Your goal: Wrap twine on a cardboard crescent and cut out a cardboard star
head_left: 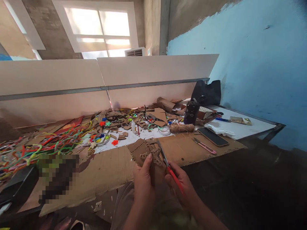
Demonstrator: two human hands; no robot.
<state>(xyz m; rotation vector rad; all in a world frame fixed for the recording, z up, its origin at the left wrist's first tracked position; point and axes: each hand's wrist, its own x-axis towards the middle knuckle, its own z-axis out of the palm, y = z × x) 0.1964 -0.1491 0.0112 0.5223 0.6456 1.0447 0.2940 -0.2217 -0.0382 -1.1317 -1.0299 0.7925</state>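
My left hand (144, 180) grips a piece of cardboard (137, 149), its thumb pressed on a star-like shape of brown twine (152, 153) that lies on the board. In my right hand (180, 182) is a pair of scissors (174, 179) with red handles. The blades point up and away, along the right edge of the cardboard piece. How far the blades are apart is hard to make out. Under and beyond both hands lies a large flat cardboard sheet (110, 166) on the table.
A pink-handled cutter (205, 146) and a phone (213, 137) lie to the right. Behind them are a twine spool (182, 128), a dark cylindrical container (191, 112) and a black bag (206, 92). Colourful pipe cleaners (57, 140) heap at the left. A small glue bottle (133, 127) stands mid-table.
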